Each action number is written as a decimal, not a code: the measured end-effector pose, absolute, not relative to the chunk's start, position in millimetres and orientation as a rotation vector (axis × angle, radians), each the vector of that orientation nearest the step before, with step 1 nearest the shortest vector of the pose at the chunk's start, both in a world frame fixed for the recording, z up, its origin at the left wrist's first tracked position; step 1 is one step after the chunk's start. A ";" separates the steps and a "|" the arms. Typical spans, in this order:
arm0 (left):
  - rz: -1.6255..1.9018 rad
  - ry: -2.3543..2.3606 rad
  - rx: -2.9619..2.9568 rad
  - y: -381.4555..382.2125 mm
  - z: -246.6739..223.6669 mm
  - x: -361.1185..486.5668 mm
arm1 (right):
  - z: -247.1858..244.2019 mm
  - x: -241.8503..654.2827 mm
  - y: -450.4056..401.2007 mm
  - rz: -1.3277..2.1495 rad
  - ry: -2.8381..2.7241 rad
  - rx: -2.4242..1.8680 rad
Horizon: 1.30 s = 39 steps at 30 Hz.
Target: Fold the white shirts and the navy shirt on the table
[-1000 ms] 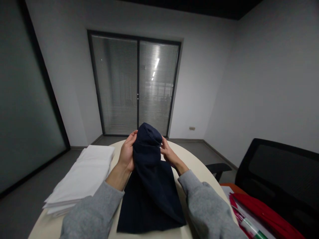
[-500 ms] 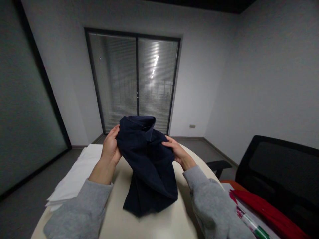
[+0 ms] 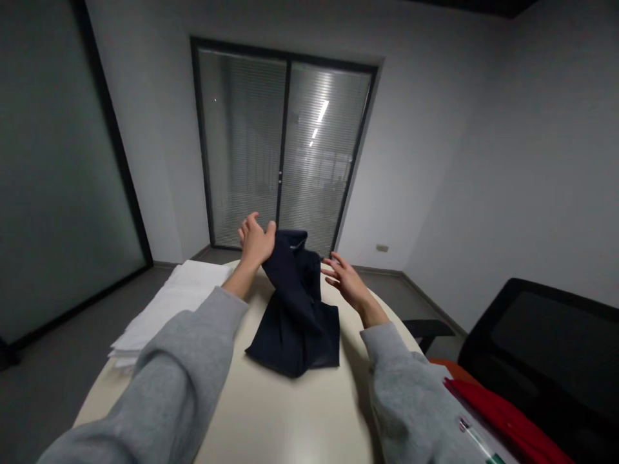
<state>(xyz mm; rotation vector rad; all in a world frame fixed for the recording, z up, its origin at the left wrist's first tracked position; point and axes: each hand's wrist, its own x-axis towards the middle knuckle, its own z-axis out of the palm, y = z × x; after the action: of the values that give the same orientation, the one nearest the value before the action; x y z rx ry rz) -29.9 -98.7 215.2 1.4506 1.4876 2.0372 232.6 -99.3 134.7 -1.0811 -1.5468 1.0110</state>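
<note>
Mid-handling, the left hand point(image 3: 258, 245) touched the navy garment point(image 3: 296, 309), grip unclear; the splayed, empty right hand point(image 3: 351, 282) seemingly needed closing in.

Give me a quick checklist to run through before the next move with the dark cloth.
1. Left hand gripping the dark cloth: cannot tell; it is at the upper left edge, but the grip is unclear.
2. Right hand gripping it: not ok; fingers spread beside the right edge.
3. Cloth spread flat: not ok; bunched, upper part raised.
4. Lower end touching the table: cannot tell.
5. White stack apart from the cloth: ok, off to the left.
</note>
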 end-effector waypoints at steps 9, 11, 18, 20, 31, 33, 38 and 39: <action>0.537 1.334 2.619 -219.9 101.5 25.6 | 39.5 236.7 -102.9 0.489 -2.057 -1.502; 0.463 1.409 2.630 -228.0 89.2 26.2 | 37.9 243.1 -110.8 0.375 -2.019 -1.578; 0.503 1.556 2.546 -230.6 82.7 9.3 | 29.1 251.9 -139.0 0.221 -2.008 -1.889; 0.574 1.576 2.549 -229.1 82.1 1.7 | 30.7 244.8 -147.2 0.203 -2.027 -1.929; 0.944 1.745 2.405 -196.9 97.6 -50.4 | 113.0 247.9 -256.6 0.106 -2.286 -2.022; 0.912 1.760 2.433 -198.4 103.0 -54.0 | 139.6 243.3 -288.5 0.218 -2.489 -1.913; 0.924 1.827 2.461 -219.9 124.6 -51.4 | 163.6 194.5 -351.0 1.012 -2.968 -1.266; 0.900 1.794 2.500 -225.0 127.4 -49.2 | 161.4 184.3 -356.5 1.120 -3.078 -1.056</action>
<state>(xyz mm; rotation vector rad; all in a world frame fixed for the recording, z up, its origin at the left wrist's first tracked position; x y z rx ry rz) -49.2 -225.0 127.4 2.4996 1.7935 0.9002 184.3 -356.5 161.4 -1.0556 -3.0784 1.1195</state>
